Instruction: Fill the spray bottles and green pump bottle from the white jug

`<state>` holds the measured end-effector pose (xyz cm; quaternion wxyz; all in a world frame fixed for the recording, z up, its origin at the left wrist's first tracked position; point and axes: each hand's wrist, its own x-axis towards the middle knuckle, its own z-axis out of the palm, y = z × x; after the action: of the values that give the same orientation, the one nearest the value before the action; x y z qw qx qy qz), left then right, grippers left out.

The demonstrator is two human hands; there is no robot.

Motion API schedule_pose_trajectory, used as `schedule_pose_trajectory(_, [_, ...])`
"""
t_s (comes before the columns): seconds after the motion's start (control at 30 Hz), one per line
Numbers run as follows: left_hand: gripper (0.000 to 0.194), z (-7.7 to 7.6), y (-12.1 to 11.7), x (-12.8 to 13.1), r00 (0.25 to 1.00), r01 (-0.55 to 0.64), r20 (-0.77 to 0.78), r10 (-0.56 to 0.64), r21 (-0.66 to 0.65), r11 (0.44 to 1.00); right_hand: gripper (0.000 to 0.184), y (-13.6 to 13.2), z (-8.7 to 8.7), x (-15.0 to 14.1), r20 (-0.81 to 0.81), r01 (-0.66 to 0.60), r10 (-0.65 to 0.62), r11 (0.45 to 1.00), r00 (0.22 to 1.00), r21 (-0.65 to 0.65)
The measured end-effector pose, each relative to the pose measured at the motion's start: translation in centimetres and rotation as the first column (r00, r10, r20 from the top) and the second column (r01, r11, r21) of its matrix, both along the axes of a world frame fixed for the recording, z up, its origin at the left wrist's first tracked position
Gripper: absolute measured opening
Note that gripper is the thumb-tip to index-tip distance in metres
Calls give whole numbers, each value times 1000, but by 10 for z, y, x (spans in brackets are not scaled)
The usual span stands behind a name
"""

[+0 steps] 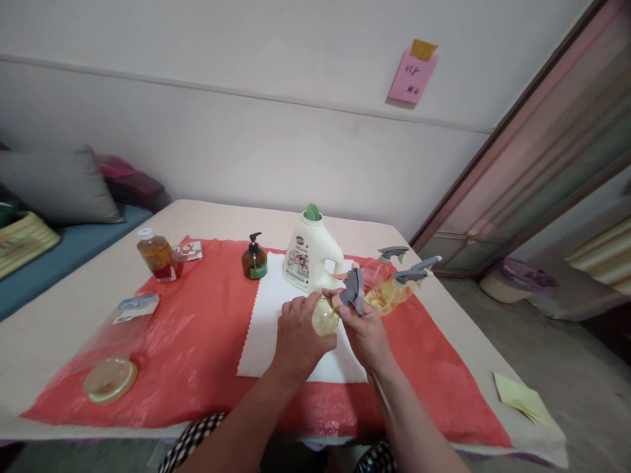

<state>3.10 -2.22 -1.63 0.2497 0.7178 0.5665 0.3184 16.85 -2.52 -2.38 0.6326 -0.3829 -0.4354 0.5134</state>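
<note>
My left hand [300,332] wraps round the clear, yellowish body of a spray bottle [325,316], held above a white cloth [269,328]. The fingers of my right hand [365,328] close round the neck of its grey spray head [353,290], which tips to the right. Just behind my hands a large cream jug [311,253] with a handle stands upright, something green in its mouth. To the right are two more spray bottles with grey heads, one holding yellow liquid [392,295] and one pinkish [377,270].
A brown pump bottle [254,259] stands left of the jug. Farther left are an amber bottle [158,257], a clear plastic pouch [133,312] and a round lid-like dish [111,380] on the red sheet [197,341]. Yellow paper notes [521,397] lie near the table's right edge.
</note>
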Motion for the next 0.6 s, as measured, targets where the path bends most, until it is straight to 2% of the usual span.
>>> schedule_pose_trajectory(0.13, [65,0,1,7,992,-35,119,29,50,998,23,-2,3,-19,-44,66,-65,998,997,24])
schedule_pose_trajectory(0.23, [71,5,-1,4,940,20,340,9,-82,996,21,0,7,-22,-60,126,-123,990,991,58])
schedule_pose_trajectory(0.27, [77,8,-2,1,897,69,441,7,-156,985,19,1,10,-20,-77,150,-146,987,986,63])
schedule_pose_trajectory(0.33, [86,11,-4,-4,758,185,651,31,-261,948,19,2,16,-9,-139,197,-188,979,972,54])
schedule_pose_trajectory(0.43, [76,11,-7,-5,535,262,826,178,-362,894,24,1,27,8,-254,224,-211,974,944,23])
schedule_pose_trajectory(0.47, [71,9,-8,-3,497,326,835,236,-432,841,26,-1,30,12,-280,220,-206,975,938,18])
schedule_pose_trajectory(0.5, [69,7,-9,1,481,424,826,293,-512,747,27,-3,33,14,-299,210,-196,978,934,15])
schedule_pose_trajectory(0.57, [76,1,-10,8,479,628,798,366,-603,492,27,-7,37,16,-322,188,-176,982,930,8])
schedule_pose_trajectory(0.6, [80,-1,-11,11,466,694,798,383,-598,401,27,-8,38,15,-331,180,-170,984,928,0])
